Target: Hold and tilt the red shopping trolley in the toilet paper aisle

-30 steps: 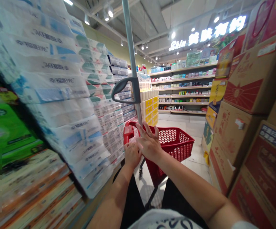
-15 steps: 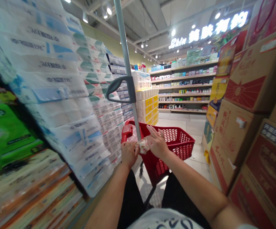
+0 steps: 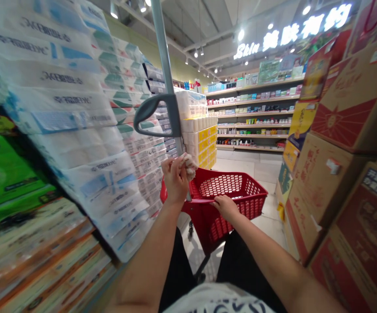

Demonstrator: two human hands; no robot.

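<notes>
In front of me stands a red plastic shopping basket on wheels [image 3: 221, 217], with a grey pole [image 3: 164, 52] and a dark grey loop handle [image 3: 174, 115] rising from its near left side. A crumpled, patterned pale cloth [image 3: 188, 166] is pinched in my left hand [image 3: 175, 178], which is up against the lower part of the pole. Fingers curled over the near rim of the basket, my right hand [image 3: 226, 206] grips it. The part of the basket I can see into shows its perforated red walls.
Tall stacks of wrapped tissue packs [image 3: 77, 100] line my left, with a green package [image 3: 8, 169] nearest me. Cardboard boxes [image 3: 341, 108] are piled along my right. Farther on are yellow-and-white packs [image 3: 204, 139] and shelves of small goods [image 3: 253, 108].
My left hand has risen with the cloth from the basket rim to the pole. My right hand, stretched out beside the cloth before, has come down and closed on the rim.
</notes>
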